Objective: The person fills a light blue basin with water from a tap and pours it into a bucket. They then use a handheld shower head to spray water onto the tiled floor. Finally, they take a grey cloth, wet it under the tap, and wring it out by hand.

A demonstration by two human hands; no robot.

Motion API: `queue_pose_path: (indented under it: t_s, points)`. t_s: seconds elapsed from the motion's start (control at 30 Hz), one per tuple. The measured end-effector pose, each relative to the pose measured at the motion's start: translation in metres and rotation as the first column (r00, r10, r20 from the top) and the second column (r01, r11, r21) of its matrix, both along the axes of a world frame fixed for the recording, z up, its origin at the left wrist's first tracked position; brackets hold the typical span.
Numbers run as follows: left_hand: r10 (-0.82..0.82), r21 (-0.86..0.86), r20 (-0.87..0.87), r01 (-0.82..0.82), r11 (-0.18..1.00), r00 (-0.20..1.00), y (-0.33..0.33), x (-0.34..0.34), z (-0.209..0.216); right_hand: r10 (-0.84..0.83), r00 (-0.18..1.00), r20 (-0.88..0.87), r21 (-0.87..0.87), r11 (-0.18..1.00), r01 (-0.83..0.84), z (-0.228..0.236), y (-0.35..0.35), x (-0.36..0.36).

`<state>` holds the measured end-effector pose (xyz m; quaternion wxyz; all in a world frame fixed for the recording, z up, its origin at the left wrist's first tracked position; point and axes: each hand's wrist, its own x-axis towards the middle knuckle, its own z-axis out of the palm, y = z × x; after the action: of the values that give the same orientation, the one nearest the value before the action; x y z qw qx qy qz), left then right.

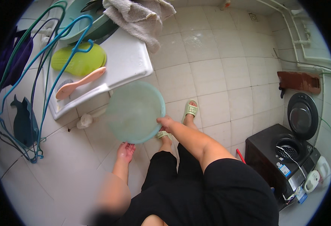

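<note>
1. Holding a round, pale green, translucent plastic basin (133,109), the person stands before a white ceramic sink (129,56), head bent over the work.
2. The right hand (166,123) has its grip clamped on the basin's rim at the side nearest that arm.
3. The left hand (125,152) is turned palm up, fingertips at the rim nearest the body; whether that grip is closed, I can't tell from here.
4. The basin is just off the sink's front edge, near its right corner, above the beige tiled floor (214,75).
5. On the sink, toward the left edge, I see a lime-green, rounded flat pad with small holes (77,60), and nearer the front edge a peach-coloured, long-handled brush (84,82).
6. A crumpled beige towel (139,19) hangs over the sink's far right corner.
7. Pale green slippers (192,108) are on the person's feet; well to the right stands a black, boxy washing machine (263,145), its round lid raised.
</note>
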<state>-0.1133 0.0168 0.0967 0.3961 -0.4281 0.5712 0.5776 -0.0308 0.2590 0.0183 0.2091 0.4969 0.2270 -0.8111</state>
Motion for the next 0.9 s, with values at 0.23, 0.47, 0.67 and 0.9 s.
queue_pose_path:
  t_s: [0.23,0.47,0.67,0.9]
  points:
    - [-0.128,0.107,-0.046,0.132,0.985,0.991,-0.016,-0.007,0.018,-0.174,0.983,-0.050,-0.022,0.985,0.174,-0.005,-0.025,0.006]
    - [-0.161,0.155,-0.124,0.179,0.972,0.979,-0.017,-0.020,0.017,-0.204,0.979,-0.029,0.033,0.978,0.205,0.013,-0.045,0.010]
    - [-0.201,0.125,-0.111,0.215,0.969,0.973,-0.010,-0.019,0.021,-0.200,0.980,0.000,0.062,0.978,0.199,0.021,-0.065,0.023]
    - [-0.186,0.173,-0.054,0.193,0.966,0.981,-0.032,-0.019,-0.029,-0.153,0.988,0.001,0.036,0.988,0.153,0.007,-0.069,0.041]
